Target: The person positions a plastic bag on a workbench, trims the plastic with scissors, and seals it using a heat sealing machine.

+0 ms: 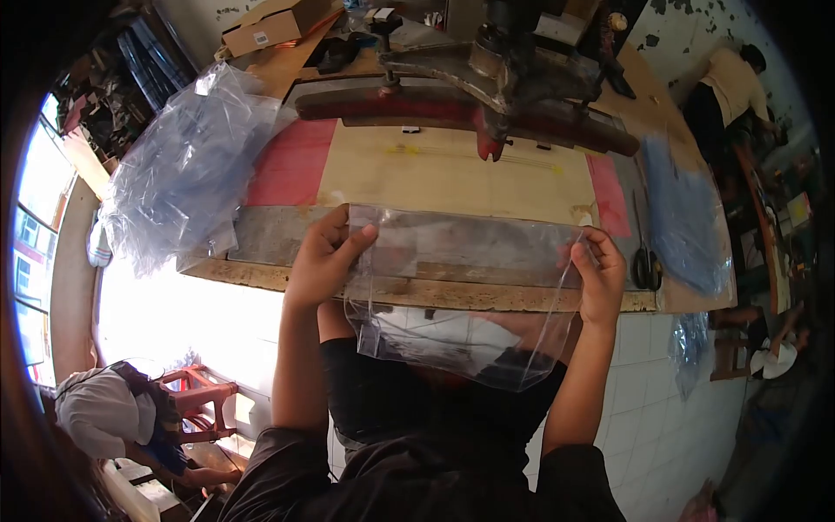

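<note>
A clear plastic bag (461, 344) hangs stretched between my two hands, over the front edge of the worktable. My left hand (326, 257) pinches its upper left corner between thumb and fingers. At the upper right corner, my right hand (600, 274) grips the film the same way. Creased seams run down both sides of the bag, and its lower part droops in front of my lap. Beyond it lies a cream sheet (452, 174) with red areas at its sides, under the metal head of a press (470, 126).
A large heap of clear plastic (187, 165) sits at the table's left. On the right are black-handled scissors (645, 265) and a stack of bluish plastic (687, 217). A cardboard box (274, 26) stands at the back. Other people (104, 413) are nearby, beside a red stool (200, 400).
</note>
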Demonstrator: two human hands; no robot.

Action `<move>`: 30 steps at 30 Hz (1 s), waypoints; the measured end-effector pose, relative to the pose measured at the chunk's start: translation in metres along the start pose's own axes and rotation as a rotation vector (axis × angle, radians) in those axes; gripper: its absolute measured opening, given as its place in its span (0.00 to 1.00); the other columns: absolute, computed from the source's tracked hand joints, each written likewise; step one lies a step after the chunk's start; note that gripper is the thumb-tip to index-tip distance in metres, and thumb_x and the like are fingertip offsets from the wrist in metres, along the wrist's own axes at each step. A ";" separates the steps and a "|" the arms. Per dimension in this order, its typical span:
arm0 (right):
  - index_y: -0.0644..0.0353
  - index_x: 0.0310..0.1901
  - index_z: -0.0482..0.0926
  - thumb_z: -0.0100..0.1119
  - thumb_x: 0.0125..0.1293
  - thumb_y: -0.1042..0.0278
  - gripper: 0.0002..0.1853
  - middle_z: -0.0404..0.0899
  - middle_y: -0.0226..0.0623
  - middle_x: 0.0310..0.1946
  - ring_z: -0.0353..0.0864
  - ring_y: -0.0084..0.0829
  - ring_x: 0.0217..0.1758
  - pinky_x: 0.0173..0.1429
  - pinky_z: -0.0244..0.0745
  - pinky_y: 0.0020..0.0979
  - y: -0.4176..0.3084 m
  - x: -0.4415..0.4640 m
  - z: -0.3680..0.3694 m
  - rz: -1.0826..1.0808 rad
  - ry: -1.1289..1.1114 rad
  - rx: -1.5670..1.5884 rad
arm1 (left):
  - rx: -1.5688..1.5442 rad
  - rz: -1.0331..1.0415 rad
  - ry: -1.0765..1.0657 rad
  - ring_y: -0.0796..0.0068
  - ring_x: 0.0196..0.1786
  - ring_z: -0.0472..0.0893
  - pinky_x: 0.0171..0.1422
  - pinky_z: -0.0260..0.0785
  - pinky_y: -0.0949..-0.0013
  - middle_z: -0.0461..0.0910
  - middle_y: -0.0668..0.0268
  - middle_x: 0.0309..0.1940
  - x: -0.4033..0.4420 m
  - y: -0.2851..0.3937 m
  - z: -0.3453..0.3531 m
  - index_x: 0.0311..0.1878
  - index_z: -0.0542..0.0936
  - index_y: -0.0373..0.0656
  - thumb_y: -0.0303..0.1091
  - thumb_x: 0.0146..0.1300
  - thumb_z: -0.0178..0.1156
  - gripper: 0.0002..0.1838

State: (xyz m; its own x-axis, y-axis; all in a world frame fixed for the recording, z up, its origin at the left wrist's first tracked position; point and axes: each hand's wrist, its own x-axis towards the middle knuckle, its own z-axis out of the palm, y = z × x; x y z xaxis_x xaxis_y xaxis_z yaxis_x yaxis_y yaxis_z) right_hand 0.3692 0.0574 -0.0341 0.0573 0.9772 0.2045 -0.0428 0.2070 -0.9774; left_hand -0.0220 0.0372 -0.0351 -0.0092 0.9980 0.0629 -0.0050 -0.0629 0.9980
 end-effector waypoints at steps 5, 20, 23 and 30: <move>0.68 0.57 0.82 0.70 0.76 0.69 0.15 0.87 0.35 0.44 0.85 0.23 0.45 0.50 0.84 0.29 0.000 0.000 0.003 -0.015 -0.042 0.050 | -0.022 -0.062 -0.022 0.88 0.32 0.76 0.37 0.66 0.78 0.84 0.72 0.32 -0.003 0.014 -0.006 0.75 0.72 0.39 0.34 0.80 0.62 0.25; 0.66 0.62 0.82 0.68 0.77 0.67 0.18 0.87 0.34 0.42 0.86 0.24 0.45 0.49 0.83 0.28 0.001 -0.002 0.004 -0.030 0.000 -0.015 | -0.020 0.023 -0.020 0.91 0.31 0.76 0.34 0.60 0.81 0.86 0.71 0.32 -0.001 0.002 -0.004 0.71 0.74 0.41 0.29 0.78 0.65 0.22; 0.66 0.62 0.82 0.69 0.77 0.66 0.18 0.86 0.33 0.42 0.86 0.24 0.45 0.49 0.83 0.29 -0.001 -0.003 0.004 -0.013 0.032 -0.035 | 0.016 0.029 -0.033 0.91 0.32 0.76 0.35 0.60 0.81 0.85 0.72 0.33 -0.004 0.011 -0.002 0.69 0.75 0.41 0.29 0.77 0.67 0.22; 0.69 0.60 0.83 0.69 0.76 0.65 0.18 0.87 0.36 0.41 0.86 0.25 0.42 0.48 0.83 0.30 -0.002 -0.001 0.002 0.018 0.039 -0.013 | -0.114 0.060 -0.065 0.82 0.44 0.86 0.47 0.78 0.77 0.90 0.64 0.41 -0.005 0.011 -0.001 0.68 0.74 0.36 0.27 0.77 0.67 0.21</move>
State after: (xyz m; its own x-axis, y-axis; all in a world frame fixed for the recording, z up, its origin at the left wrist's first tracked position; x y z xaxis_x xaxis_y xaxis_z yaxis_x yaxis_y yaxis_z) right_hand 0.3675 0.0559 -0.0322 0.0956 0.9782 0.1844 -0.0309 0.1881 -0.9817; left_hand -0.0235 0.0313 -0.0244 0.0518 0.9906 0.1266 -0.1199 -0.1197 0.9855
